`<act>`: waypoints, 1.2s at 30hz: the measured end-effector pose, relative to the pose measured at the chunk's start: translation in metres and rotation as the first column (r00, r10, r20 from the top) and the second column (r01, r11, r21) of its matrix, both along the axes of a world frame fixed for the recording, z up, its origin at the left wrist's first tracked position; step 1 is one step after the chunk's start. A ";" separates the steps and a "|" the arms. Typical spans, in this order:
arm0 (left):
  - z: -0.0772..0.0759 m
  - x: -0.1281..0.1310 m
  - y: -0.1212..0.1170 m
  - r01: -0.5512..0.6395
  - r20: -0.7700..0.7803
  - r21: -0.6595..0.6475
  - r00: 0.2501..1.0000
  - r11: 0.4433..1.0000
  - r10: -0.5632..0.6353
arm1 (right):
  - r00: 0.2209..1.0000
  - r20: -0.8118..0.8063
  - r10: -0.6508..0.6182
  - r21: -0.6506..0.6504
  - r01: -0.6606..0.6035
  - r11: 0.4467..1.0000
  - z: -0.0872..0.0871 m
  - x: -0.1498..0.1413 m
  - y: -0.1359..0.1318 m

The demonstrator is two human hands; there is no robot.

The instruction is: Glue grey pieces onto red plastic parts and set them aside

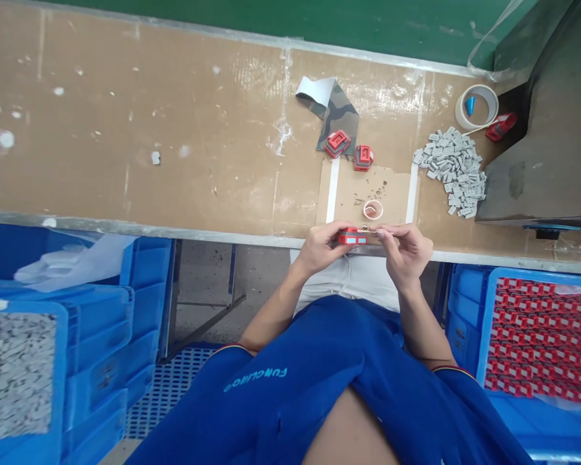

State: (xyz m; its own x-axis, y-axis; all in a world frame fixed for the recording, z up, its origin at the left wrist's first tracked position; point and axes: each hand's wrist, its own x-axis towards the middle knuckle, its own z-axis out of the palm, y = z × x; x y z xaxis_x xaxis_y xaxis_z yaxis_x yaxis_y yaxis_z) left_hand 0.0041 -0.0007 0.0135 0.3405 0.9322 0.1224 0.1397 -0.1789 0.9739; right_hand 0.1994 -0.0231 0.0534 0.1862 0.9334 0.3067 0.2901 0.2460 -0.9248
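My left hand (320,248) grips a small red plastic part (352,237) with white patches, just over the table's front edge. My right hand (407,256) pinches the part's right end with its fingertips. Anything small between those fingertips is too hard to make out. Beyond my hands, a cardboard sheet (368,194) lies on the tan workbench (174,142), carrying a small clear ring (372,210). Two small stacks of red parts (337,143) (363,157) sit at the sheet's far edge, and a heap of small grey parts (452,169) lies to its right.
A camouflage fabric strip (336,113) lies on the bench, near a tape roll (476,106) and a red tool (501,126). A dark machine housing (537,129) stands at the far right. Blue bins hold red parts (542,336) on my right and grey parts (19,374) on my left.
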 end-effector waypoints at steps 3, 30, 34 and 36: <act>0.000 0.000 0.000 -0.003 -0.020 0.029 1.000 1.000 0.003 | 1.000 0.010 0.012 0.023 -0.012 1.000 -0.003 -0.002 0.002; -0.005 -0.003 0.002 0.018 0.039 0.040 0.999 0.999 -0.019 | 0.788 0.598 -0.143 0.045 0.145 0.988 -0.003 0.074 0.072; -0.003 -0.003 0.003 0.034 0.045 0.056 0.998 0.998 -0.036 | 0.657 0.754 -0.002 -0.139 0.162 0.977 0.003 0.108 0.104; -0.002 -0.002 0.003 0.035 0.052 0.058 0.998 0.998 -0.038 | 0.627 0.778 0.046 -0.202 0.180 0.963 0.003 0.111 0.114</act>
